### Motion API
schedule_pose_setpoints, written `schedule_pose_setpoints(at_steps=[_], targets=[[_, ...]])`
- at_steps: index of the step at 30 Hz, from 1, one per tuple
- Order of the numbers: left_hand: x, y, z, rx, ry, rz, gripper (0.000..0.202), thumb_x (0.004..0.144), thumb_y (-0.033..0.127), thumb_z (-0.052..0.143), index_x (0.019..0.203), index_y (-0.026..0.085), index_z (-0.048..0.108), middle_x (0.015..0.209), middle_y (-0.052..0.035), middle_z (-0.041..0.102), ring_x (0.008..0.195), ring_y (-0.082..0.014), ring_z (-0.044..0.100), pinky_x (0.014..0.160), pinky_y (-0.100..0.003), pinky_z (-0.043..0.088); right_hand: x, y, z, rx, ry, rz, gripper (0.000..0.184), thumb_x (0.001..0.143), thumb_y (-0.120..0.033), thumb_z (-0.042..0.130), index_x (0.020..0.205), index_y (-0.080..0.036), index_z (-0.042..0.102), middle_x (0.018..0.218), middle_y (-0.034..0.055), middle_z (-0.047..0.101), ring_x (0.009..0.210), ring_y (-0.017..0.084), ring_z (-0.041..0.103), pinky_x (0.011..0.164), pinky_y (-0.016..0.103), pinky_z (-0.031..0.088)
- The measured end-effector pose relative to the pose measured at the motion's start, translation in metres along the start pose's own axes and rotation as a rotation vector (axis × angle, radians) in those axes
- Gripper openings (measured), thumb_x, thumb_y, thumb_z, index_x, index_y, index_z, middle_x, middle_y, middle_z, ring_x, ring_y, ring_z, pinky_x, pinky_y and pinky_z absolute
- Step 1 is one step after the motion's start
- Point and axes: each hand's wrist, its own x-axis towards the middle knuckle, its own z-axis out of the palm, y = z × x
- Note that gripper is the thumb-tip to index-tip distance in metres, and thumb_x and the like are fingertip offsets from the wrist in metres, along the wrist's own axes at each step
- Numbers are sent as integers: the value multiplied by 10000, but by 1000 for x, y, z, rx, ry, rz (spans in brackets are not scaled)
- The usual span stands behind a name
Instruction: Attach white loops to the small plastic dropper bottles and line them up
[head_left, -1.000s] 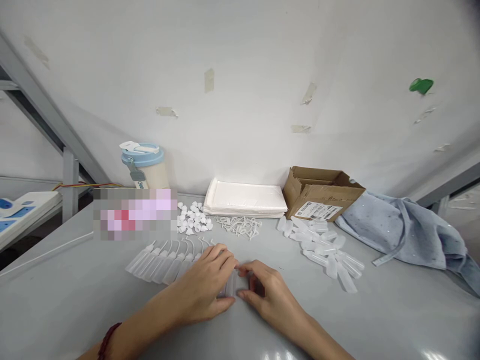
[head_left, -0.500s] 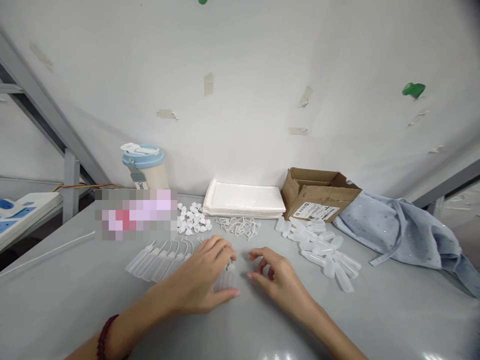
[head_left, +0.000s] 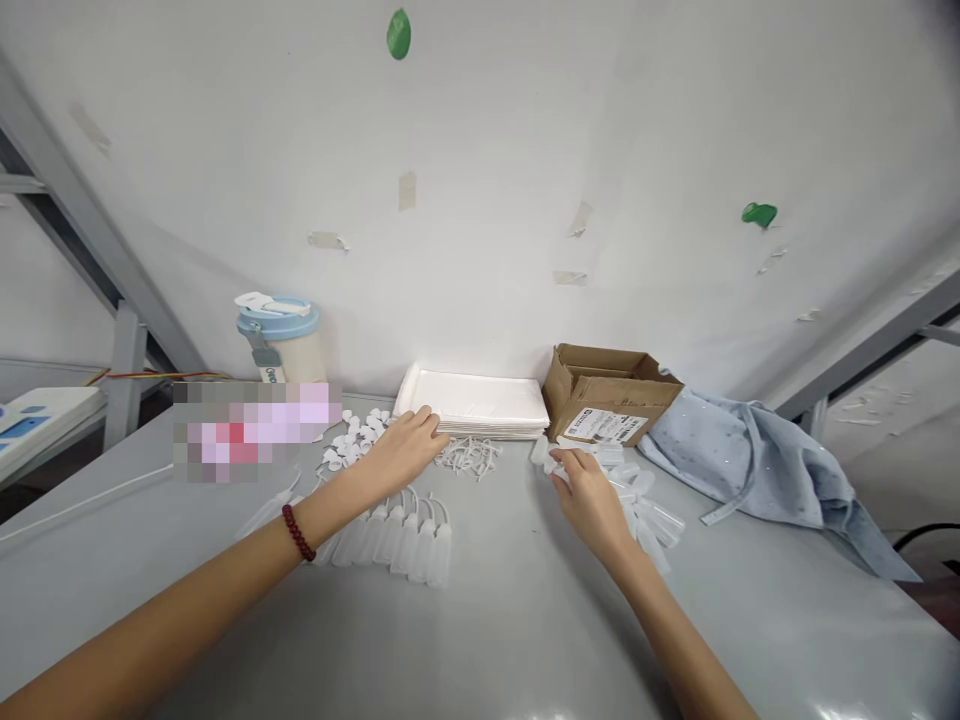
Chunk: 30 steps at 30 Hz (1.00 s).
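Observation:
My left hand [head_left: 405, 445] reaches forward to the left edge of a pile of thin white bent tubes [head_left: 472, 458], its fingers curled downward. The thumb and the space beneath the palm are hidden, so I cannot tell what it grips. Beside that wrist lie small white caps [head_left: 346, 445]. My right hand [head_left: 589, 500] is over a heap of clear plastic bottles [head_left: 660, 522], thumb and forefinger apart at its near-left side. Below my left forearm, several clear bottles fitted with caps and curved tubes [head_left: 420, 545] lie in a row; the forearm covers part of it.
At the back stand a stack of white padded envelopes [head_left: 487, 400] and an open cardboard box [head_left: 607, 400]. Blue cloth [head_left: 720, 450] lies at right. On the left are a cup with a blue lid [head_left: 289, 340], a blurred-out pinkish item [head_left: 259, 430] and a white cable [head_left: 90, 510].
Both hands have moved apart from the middle: my left hand forward to the tubes, my right hand forward and right to the loose bottles. The bottle by my left hand has been let go.

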Motion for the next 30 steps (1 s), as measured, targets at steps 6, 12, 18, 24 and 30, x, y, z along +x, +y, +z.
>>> schedule_pose_setpoints(at_steps=[6,12,18,24,30], targets=[[-8,1,-9,-101,96,-57,201,843,8,430,787,137,573,902,-115,573,874,-239,492,724,-349,414,0,-1,12,-158,-9,-90,333,872,-86,404,1117,-154,618,1138,171,602,992,307,527,792,422,459],[-17,9,-23,-334,209,-190,157,898,187,445,781,152,544,845,-65,579,837,-201,525,724,-323,445,-2,0,19,-324,3,-122,458,849,-14,336,1226,-158,552,1317,170,533,1200,351,428,846,543,415],[-33,23,-25,-558,295,-410,155,861,208,454,762,174,569,787,-30,633,733,-164,565,667,-286,460,-3,4,26,-378,13,-162,582,758,70,319,1251,-163,523,1302,139,569,1226,289,458,944,591,329],[-46,25,-27,-773,354,-664,149,837,294,500,869,171,578,780,-25,668,670,-148,603,630,-273,478,-2,7,24,-377,24,-180,658,658,141,300,1204,-134,544,1179,135,645,1100,251,546,904,489,353],[-54,32,-28,-1264,314,-763,232,785,364,608,913,180,550,797,-18,657,768,-165,621,696,-283,490,-2,4,17,-418,11,-213,513,729,105,341,1132,-103,581,1027,116,698,988,264,559,751,390,350]])
